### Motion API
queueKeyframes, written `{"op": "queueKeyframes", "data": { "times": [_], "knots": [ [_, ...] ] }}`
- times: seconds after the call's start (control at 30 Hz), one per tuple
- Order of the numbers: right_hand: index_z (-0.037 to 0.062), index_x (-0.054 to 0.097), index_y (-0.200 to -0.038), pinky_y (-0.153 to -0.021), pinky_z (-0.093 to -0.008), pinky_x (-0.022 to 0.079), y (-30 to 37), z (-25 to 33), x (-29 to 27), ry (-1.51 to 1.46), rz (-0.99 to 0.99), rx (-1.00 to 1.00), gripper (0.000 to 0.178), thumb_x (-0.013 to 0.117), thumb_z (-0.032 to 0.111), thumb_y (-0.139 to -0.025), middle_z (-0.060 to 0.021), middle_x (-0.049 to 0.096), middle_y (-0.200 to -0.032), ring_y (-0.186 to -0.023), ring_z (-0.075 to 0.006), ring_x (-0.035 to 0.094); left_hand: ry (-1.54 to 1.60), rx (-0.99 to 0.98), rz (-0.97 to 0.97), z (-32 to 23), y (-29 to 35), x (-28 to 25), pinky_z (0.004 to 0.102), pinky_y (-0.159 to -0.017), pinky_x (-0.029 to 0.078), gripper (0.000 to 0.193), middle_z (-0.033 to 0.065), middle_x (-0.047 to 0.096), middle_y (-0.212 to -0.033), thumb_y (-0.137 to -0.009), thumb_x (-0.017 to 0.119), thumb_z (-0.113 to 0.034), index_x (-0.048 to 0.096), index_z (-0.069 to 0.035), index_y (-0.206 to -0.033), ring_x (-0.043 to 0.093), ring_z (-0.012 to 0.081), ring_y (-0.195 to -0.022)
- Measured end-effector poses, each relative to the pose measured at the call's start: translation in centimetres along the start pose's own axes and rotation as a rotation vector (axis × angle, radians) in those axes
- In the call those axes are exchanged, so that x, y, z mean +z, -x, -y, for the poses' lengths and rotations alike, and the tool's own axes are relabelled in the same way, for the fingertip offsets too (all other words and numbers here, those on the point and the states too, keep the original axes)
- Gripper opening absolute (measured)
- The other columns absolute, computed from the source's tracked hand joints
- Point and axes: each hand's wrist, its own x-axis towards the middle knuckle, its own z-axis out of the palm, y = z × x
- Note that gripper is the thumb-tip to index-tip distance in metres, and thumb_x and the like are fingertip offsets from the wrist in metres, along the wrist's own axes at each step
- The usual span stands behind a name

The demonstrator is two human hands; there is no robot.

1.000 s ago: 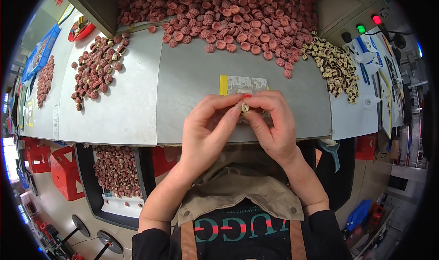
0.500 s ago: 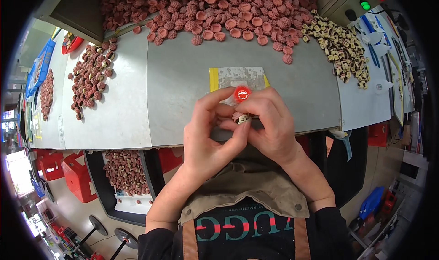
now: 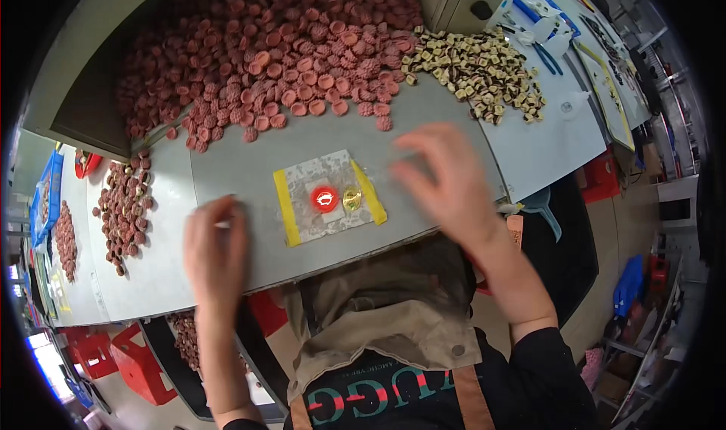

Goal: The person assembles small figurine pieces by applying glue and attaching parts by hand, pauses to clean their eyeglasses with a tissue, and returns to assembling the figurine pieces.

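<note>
My left hand (image 3: 215,252) is over the front of the grey table (image 3: 257,165), its fingers bent down. It is blurred, and whatever it might hold is hidden. Raised above the table's right part, my right hand (image 3: 446,176) has its thumb and fingers apart with nothing visible between them. Between the hands lies a pale plate (image 3: 331,165) edged with yellow tape, bearing a lit red round button (image 3: 324,199) and a small gold disc (image 3: 352,198). Pink bumpy cup-shaped pieces (image 3: 302,74) are heaped at the back. Small cream-and-dark pieces (image 3: 469,67) lie beyond my right hand.
Pink-and-cream joined pieces (image 3: 125,211) lie in a pile at the left. A grey machine housing (image 3: 461,6) with a green light stands at the back right. Blue-handled pliers (image 3: 548,58) lie near it. A black bin (image 3: 162,347) and red stool (image 3: 140,366) are below the table.
My hands have parted from around the small pink-and-cream piece, the left going left and the right toward the right. The view has shifted, and the plate now shows fully.
</note>
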Motion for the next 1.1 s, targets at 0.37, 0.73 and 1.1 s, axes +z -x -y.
{"op": "queueKeyframes", "data": {
  "times": [0.37, 0.73, 1.1],
  "knots": [
    [0.0008, 0.059, -0.102, -0.069, -0.0312, 0.048, -0.5, -6.2, -3.9, 0.227, 0.038, 0.108, 0.018, 0.064, 0.001, -0.084, -0.0100, 0.058, -0.093, -0.078, -0.0234, 0.059, -0.039, 0.280, -0.063, -0.9, -6.8, 1.1, 0.0379, -0.081, 0.049, 0.023, 0.0108, 0.061, -0.102, -0.082, 0.067, -0.013, 0.064, -0.007, -0.104, 0.059, 0.0307, -0.095],
    [0.0015, 0.060, -0.103, -0.070, -0.0307, 0.050, 0.0, -2.4, -2.1, -0.079, 0.205, 0.125, 0.018, 0.064, 0.002, -0.085, -0.0098, 0.056, -0.093, -0.080, -0.0205, 0.061, 0.221, 0.238, 0.002, -2.6, -7.4, 3.2, 0.0336, -0.073, 0.049, 0.014, 0.0083, 0.062, -0.097, -0.088, 0.061, -0.010, 0.064, -0.010, -0.101, 0.061, 0.0243, -0.082],
    [0.0021, 0.058, -0.099, -0.070, -0.0315, 0.049, -0.4, -1.1, -1.4, 0.037, 0.272, 0.090, 0.018, 0.066, 0.004, -0.083, -0.0091, 0.056, -0.092, -0.076, -0.0210, 0.059, 1.438, -0.509, 0.176, -2.8, 2.1, 1.2, 0.0215, -0.075, 0.046, 0.025, 0.0022, 0.059, -0.095, -0.091, 0.061, -0.005, 0.055, 0.000, -0.114, 0.057, 0.0083, -0.078]
  ]
}}
